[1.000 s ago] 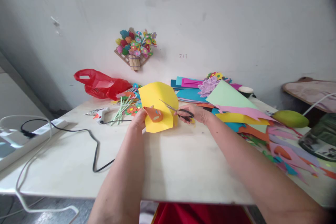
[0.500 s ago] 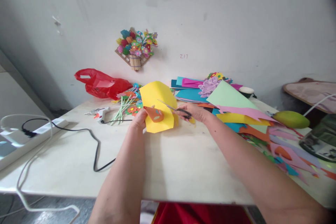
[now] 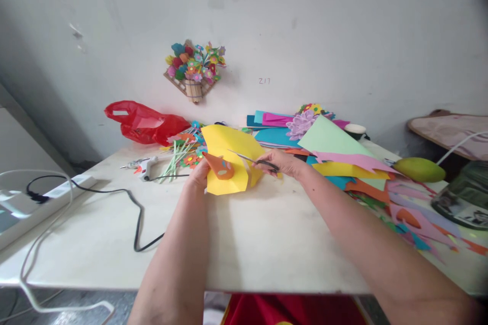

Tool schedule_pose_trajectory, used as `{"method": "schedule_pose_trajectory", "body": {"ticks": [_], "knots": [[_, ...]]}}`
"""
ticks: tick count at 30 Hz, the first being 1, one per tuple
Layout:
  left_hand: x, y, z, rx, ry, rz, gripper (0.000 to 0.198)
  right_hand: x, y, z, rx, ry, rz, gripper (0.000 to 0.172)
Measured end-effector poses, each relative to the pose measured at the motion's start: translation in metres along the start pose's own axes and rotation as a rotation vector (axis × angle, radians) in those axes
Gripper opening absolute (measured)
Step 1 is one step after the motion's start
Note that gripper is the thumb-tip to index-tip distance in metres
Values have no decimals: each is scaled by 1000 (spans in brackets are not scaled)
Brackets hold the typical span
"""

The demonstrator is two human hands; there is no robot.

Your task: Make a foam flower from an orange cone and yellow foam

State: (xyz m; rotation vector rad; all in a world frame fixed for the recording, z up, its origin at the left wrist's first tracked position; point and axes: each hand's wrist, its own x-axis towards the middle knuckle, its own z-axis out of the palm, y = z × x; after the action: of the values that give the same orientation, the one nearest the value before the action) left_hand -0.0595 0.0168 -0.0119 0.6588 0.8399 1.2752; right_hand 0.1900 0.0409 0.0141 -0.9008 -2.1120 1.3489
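Above the middle of the table, a yellow sheet (image 3: pixel 233 141) is gripped at its left edge by my left hand (image 3: pixel 200 171). An orange cone-like piece (image 3: pixel 218 166) lies against the sheet beside the same hand and is held with it. Black-handled scissors (image 3: pixel 267 164) are in my right hand (image 3: pixel 280 161), with the fingers closed round the handles. Their blades point left across the yellow sheet, whose right part shows a cut edge. A small yellow scrap is just below my right hand.
A red plastic bag (image 3: pixel 147 124), paper flowers and a glue gun (image 3: pixel 146 168) with a black cord lie to the left. Coloured sheets (image 3: pixel 335 142), scraps, a green fruit (image 3: pixel 419 169) and a jar (image 3: pixel 465 195) are at the right. A power strip (image 3: pixel 49 203) sits far left.
The yellow sheet has bent and its right part has separated further along a cut. The orange piece has shifted slightly left with my left hand. The whole view has moved a little.
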Motion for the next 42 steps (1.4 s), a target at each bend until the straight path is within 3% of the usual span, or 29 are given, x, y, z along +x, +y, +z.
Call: {"method": "schedule_pose_trajectory", "body": {"ticks": [5, 8, 12, 16, 21, 25, 26, 30, 37, 42], "knots": [[2, 0, 0, -76, -50, 132, 23, 0, 1, 5, 109, 92, -29, 29], [1, -1, -1, -89, -83, 128, 33, 4, 2, 12, 239, 188, -29, 30], [0, -1, -3, -137, -189, 80, 63, 12, 2, 24, 382, 327, -36, 32], [3, -5, 1, -246, -145, 176, 83, 20, -2, 37, 458, 483, -43, 35], [8, -15, 23, -323, -44, 329, 65, 31, -6, 51, 520, 595, -26, 33], [10, -21, 36, -296, 34, 372, 18, 35, -6, 62, 513, 599, -60, 33], [12, -22, 37, -301, 79, 383, 16, 36, -5, 64, 509, 600, -58, 34], [17, -22, 35, -301, 186, 418, 22, 35, -1, 71, 507, 603, -43, 34], [20, -22, 25, -319, 99, 414, 30, 28, 1, 66, 526, 525, -60, 34], [21, -23, 21, -236, 42, 446, 25, 21, 2, 60, 460, 452, -70, 38]]}}
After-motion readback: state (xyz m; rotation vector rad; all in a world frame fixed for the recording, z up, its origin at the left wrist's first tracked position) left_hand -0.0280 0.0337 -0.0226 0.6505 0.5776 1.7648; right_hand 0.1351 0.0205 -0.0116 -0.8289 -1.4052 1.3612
